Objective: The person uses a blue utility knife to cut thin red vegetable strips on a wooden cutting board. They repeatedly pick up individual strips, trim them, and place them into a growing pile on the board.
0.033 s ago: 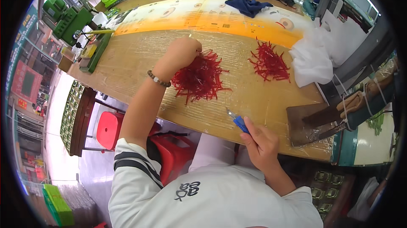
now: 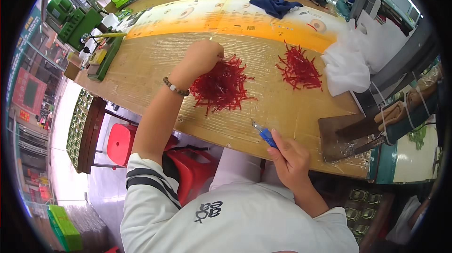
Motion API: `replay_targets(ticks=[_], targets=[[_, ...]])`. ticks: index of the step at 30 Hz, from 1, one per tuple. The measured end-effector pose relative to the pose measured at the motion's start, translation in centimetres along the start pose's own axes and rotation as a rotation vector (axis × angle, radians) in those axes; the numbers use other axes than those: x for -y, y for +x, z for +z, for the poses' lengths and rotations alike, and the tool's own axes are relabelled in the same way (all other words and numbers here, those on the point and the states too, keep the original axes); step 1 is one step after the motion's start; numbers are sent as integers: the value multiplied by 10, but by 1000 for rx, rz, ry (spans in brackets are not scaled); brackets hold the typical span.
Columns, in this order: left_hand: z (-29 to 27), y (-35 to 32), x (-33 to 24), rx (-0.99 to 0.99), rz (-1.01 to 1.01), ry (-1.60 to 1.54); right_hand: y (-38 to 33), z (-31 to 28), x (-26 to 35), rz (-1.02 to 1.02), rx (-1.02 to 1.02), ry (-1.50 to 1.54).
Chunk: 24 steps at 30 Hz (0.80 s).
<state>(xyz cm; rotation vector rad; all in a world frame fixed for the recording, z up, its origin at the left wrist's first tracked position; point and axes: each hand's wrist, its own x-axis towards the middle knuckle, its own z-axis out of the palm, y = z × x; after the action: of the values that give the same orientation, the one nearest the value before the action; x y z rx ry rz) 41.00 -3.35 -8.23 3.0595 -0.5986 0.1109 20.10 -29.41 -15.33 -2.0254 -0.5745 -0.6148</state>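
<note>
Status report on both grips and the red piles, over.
Left grip at larger red pile. Right grip holds blue knife. Nothing seen blocking either; smaller red pile farther right.

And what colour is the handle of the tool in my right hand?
The tool's handle is blue; it shows best in the head view.

Between the earlier picture and now, no change is clear enough to tell.

On my feed, dark lettering crosses the white shirt. The orange-and-white sheet carries small print and a dark, barcode-like patch, too fine for me to read.
</note>
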Motion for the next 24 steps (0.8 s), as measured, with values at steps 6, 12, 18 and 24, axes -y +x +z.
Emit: replay_targets(ticks=[6, 12, 18, 24], targets=[[-12, -7, 4, -144, 40, -47, 0, -2, 1, 26, 31, 23], [-14, -33, 2, -618, 207, -116, 0, -3, 1, 19, 35, 29], [-8, -71, -3, -746, 71, -332, -1, 1, -1, 35, -58, 57], [11, -89, -1, -701, 64, -465, -3, -2, -3, 13, 23, 18]])
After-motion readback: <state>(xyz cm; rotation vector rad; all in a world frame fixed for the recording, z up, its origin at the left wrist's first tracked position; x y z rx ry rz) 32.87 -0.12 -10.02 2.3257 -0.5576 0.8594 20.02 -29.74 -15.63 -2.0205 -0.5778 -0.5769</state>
